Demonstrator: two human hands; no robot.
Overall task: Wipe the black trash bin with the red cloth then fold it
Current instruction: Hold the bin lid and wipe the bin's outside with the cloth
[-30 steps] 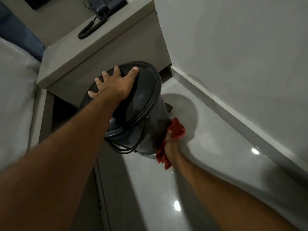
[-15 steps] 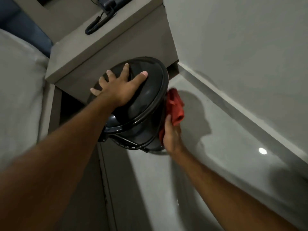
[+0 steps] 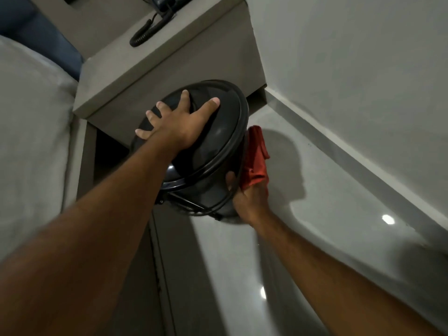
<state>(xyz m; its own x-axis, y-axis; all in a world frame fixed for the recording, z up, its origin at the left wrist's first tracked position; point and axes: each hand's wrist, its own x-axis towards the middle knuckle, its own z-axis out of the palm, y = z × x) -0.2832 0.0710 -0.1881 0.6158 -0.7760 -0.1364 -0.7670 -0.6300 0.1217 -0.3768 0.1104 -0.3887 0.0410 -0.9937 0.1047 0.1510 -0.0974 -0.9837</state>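
The black trash bin stands on the pale glossy floor, just in front of the grey bedside cabinet and close to the white wall. Its domed lid is closed and tilts toward the camera. The left hand lies flat on top of that lid with fingers spread wide and the thumb stretched toward the far rim, palm pressing down, gripping nothing. The right hand is at the bin's right side, below the lid's rim, clasping the red cloth against the bin's wall; the thumb lies on the black surface while the other fingers are hidden under the fabric. The cloth is bunched and runs upward from that hand along the bin's side, its upper end reaching just beside the lid's edge. So the bin sits between the two hands, one above it, one to its right. A thin wire handle hangs around the bin's near side. On the cabinet top lies a telephone with its coiled cord. A grey bed fills the left edge of the view
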